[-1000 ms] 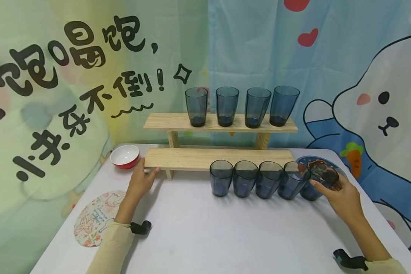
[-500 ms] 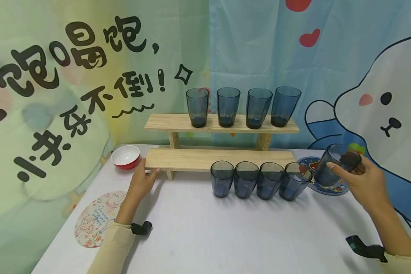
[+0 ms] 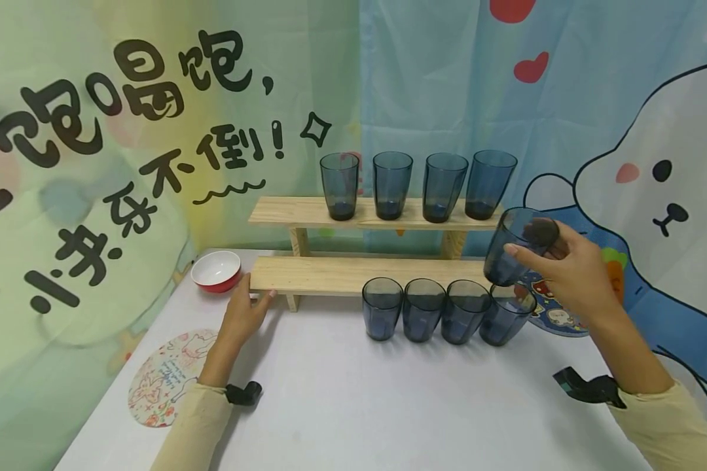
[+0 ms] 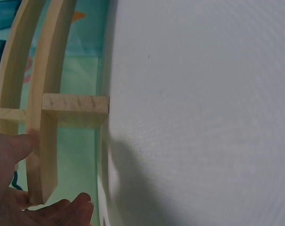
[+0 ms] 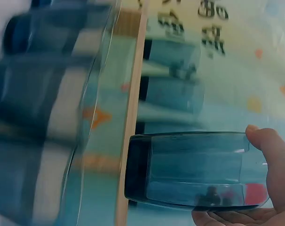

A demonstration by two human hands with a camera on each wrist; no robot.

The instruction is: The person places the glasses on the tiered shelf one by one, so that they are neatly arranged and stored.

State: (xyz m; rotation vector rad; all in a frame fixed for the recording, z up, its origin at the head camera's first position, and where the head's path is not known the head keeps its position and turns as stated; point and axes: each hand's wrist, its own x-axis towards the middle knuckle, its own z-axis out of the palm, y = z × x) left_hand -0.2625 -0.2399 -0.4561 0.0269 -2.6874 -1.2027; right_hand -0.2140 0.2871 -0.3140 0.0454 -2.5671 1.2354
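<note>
My right hand (image 3: 580, 271) holds a dark blue drinking glass (image 3: 509, 252), thumb on one side and fingers on the other. This glass hangs tilted above the right end of the lower board, overlapping the rim of a standing glass (image 3: 503, 320). In the right wrist view the held glass (image 5: 199, 172) looks see-through. My left hand (image 3: 244, 317) grips the left end of the two-tier wooden shelf (image 3: 306, 271) at its lower board. The left wrist view shows the board's end (image 4: 41, 174) between thumb and fingers. Several like glasses (image 3: 391, 186) stand along the upper board.
Several glasses (image 3: 383, 311) stand in a row before the lower board's right half. A red-and-white bowl (image 3: 216, 269) sits left of the shelf. Round patterned mats lie at the left (image 3: 167, 383) and right (image 3: 560, 317) of the white table (image 3: 353, 405).
My right hand lifted the rightmost glass of the front row, first over the right mat, then up and left towards the lower board. The left hand stayed on the shelf's end.
</note>
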